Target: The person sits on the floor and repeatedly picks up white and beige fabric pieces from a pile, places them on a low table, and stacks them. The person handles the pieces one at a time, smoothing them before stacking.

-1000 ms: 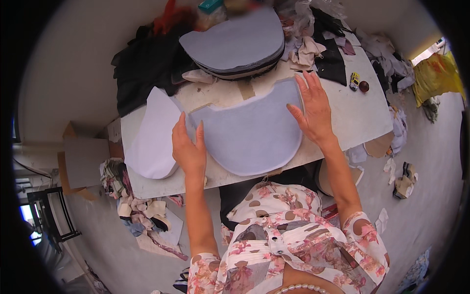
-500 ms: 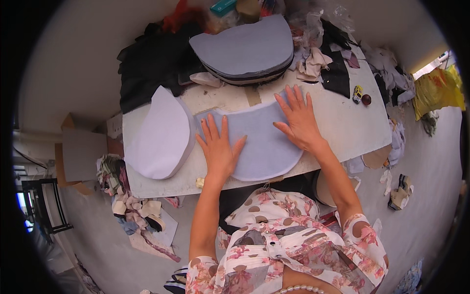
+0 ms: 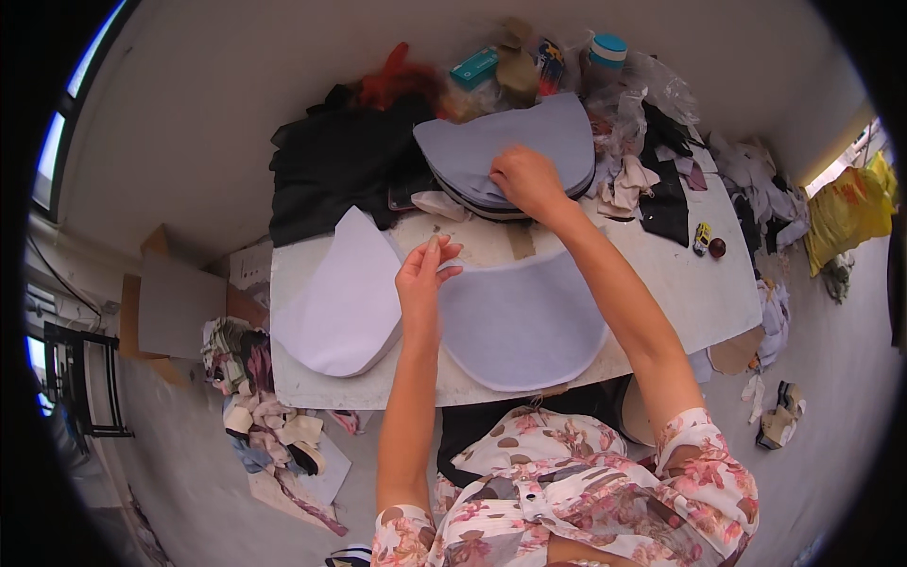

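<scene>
At the far middle of the table, a stack of grey-blue curved fabric pieces [image 3: 510,132] has dark layers beneath its top. My right hand [image 3: 531,180] reaches over it, its fingers pinched on the top piece near the front edge. Closer to me lies a single grey-blue curved piece [image 3: 524,321] with a pale rim, flat on the table. My left hand [image 3: 423,276] is raised by this piece's upper left corner, fingers bent but apart, with nothing visible in them. To its left sits a pile of white curved pieces [image 3: 340,302].
Black cloth [image 3: 326,180] covers the back left of the white table [image 3: 699,293]. Scraps [image 3: 628,184], a toy car [image 3: 701,239] and a dark red ball [image 3: 717,248] lie at the right. A teal box [image 3: 474,69] and a blue-lidded jar [image 3: 607,52] stand behind the stack.
Both hands have lifted off the flat grey-blue piece. My right hand has moved forward to the stack and pinched its top piece; my left has risen, its fingers now bent. The view has tilted up.
</scene>
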Demonstrator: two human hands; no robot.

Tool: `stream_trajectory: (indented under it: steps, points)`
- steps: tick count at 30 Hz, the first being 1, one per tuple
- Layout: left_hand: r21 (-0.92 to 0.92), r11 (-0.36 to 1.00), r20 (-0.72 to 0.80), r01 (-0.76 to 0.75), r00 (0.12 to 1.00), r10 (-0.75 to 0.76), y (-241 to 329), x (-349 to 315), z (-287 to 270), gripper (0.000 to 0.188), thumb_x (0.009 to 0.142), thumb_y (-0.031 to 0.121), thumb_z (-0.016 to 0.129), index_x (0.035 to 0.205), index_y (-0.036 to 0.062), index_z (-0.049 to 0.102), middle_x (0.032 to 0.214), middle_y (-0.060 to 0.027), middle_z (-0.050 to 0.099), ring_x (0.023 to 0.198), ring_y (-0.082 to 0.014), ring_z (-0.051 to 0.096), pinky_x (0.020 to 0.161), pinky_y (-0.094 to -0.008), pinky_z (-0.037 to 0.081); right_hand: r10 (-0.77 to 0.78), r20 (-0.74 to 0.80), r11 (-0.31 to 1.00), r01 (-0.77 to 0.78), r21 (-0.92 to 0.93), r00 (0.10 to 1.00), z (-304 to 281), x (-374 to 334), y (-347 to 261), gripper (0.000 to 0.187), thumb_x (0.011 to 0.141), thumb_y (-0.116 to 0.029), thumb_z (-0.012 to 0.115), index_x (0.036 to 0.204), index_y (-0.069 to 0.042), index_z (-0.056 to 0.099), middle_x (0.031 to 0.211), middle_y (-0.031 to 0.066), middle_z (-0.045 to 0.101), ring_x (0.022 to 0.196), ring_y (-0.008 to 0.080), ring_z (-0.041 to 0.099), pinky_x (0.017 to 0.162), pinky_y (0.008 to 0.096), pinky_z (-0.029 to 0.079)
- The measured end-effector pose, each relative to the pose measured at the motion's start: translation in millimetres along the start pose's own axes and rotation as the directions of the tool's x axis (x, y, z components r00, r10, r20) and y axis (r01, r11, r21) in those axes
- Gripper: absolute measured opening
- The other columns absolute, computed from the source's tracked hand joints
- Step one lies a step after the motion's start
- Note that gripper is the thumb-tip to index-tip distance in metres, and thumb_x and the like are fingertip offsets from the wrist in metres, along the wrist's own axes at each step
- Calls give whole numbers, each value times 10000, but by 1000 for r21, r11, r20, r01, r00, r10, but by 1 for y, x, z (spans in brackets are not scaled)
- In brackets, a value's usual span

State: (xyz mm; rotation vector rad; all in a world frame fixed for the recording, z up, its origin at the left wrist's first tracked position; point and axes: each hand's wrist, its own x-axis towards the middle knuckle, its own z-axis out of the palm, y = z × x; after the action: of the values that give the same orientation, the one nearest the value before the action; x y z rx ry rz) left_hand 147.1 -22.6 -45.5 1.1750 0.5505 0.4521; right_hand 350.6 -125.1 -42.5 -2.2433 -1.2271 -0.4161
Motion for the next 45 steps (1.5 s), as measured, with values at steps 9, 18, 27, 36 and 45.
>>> stream_trajectory:
  steps: [9, 18, 27, 36, 45]
  points:
    - [-183, 982, 38, 55, 998, -49, -16, 69, 12, 463, 846, 370, 698, 1150, 38, 594, 1093, -90, 623, 988, -196, 588, 848, -317, 477, -118, 494, 986, 42, 163, 862, -77, -42, -55, 136, 750, -130, 679, 868, -66, 656, 838, 66, 657, 876, 273, 609, 693, 390, 486]
    - [477, 651, 204, -590, 795, 571, 33, 20, 26, 209, 869, 57, 646, 1072, 33, 692, 890, -11, 699, 817, -71, 605, 739, -223, 471, -334, 398, 941, 280, 190, 854, -56, 11, -10, 256, 697, -96, 679, 952, -76, 660, 895, 105, 646, 981, 327, 568, 901, 373, 436]
    - [130, 856, 26, -500, 865, 501, 50, 4, -14, 192, 918, 197, 652, 1005, 28, 676, 920, 13, 630, 857, -50, 542, 813, -193, 412, 205, 312, 660, -366, 656, 928, -150, -65, 44, 247, 718, -226, 774, 856, -58, 656, 821, -2, 622, 763, 89, 548, 705, 260, 450]
    - [260, 867, 42, -426, 902, 431, 51, -26, -29, 229, 927, 256, 643, 971, 34, 677, 804, 53, 577, 687, -16, 448, 586, -173, 352, 350, 41, 500, -224, 837, 936, -155, -114, 9, 277, 939, -299, 610, 1011, -32, 620, 839, -46, 601, 739, 21, 520, 646, 175, 421]
    - [78, 984, 124, -162, 981, 152, 39, -53, -65, 169, 948, 190, 601, 996, 34, 643, 929, -1, 665, 792, -55, 610, 690, -214, 479, 410, 267, 311, -409, 858, 872, -158, -153, -15, 304, 936, -307, 611, 1051, -25, 616, 889, -20, 636, 756, 27, 554, 627, 173, 441]
